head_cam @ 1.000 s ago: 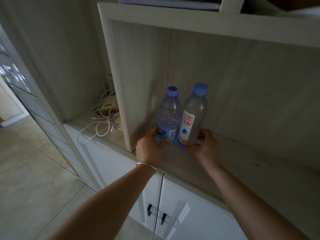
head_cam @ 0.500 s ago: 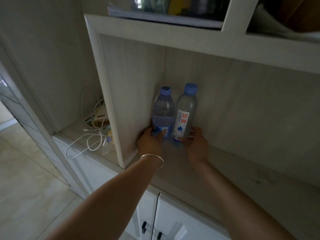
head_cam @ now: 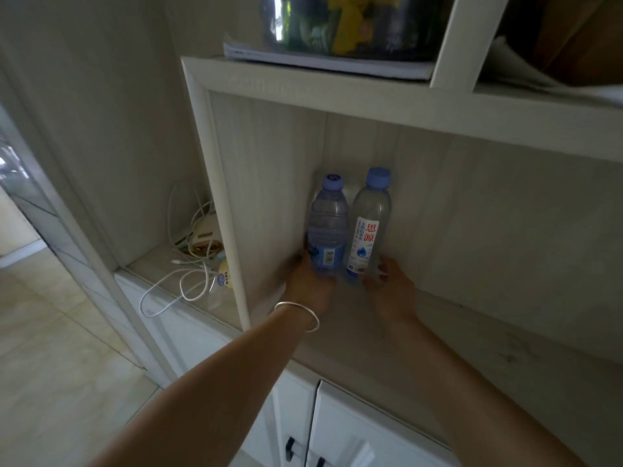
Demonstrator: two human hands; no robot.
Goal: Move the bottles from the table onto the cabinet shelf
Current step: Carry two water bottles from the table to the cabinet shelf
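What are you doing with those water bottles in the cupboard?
A person is putting two bottles on the cabinet shelf. The left hand grips the shorter bottle, and the right hand holds the base of the taller bottle. Both bottles stand upright, side by side, in the back left corner.

Clear glossy plastic bottles [head_cam: 350, 227]; matt pale wood-grain shelf [head_cam: 438, 332].

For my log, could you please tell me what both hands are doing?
Left hand: grips the ribbed bottle.
Right hand: holds the white-labelled bottle.
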